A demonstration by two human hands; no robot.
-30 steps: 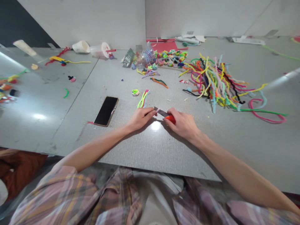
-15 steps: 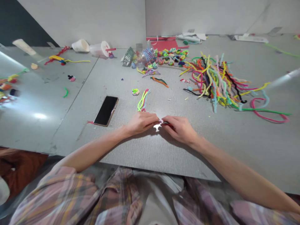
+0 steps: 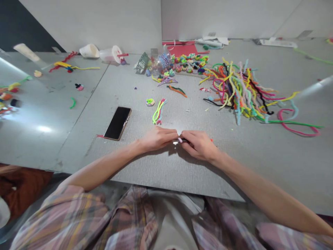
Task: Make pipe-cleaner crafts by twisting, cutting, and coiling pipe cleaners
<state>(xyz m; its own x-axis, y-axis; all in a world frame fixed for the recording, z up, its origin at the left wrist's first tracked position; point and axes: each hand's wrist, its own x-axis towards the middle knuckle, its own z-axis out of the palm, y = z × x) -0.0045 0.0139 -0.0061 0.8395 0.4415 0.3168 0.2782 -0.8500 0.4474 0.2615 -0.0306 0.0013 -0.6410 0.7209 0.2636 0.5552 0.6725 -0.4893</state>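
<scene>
Close together above the table, my left hand (image 3: 160,138) and my right hand (image 3: 198,143) meet fingertip to fingertip, both closed. Between them a short lilac piece of pipe cleaner (image 3: 180,140) bends over a thin dark rod (image 3: 184,140). My left fingers pinch at the lilac piece; most of what they cover is hidden. The dark rod runs into my right hand, and a small red-orange tip (image 3: 211,140) shows past its far side. A small white bit (image 3: 175,142) shows just below my left fingertips. Beyond my left hand lies a bundle of yellow-green, pink and blue pipe cleaners (image 3: 159,111).
A phone (image 3: 118,123) lies left of my hands. A big heap of coloured pipe cleaners (image 3: 241,92) spreads at the right. At the back are a plastic bag (image 3: 162,62), pompom-like pieces (image 3: 191,63), a red sheet (image 3: 183,49) and tipped cups (image 3: 90,51).
Both hands have shifted slightly toward me. The dark rod now shows level between them, and the red-orange tip has appeared beyond my right hand. The bright white patch below the fingers looks smaller.
</scene>
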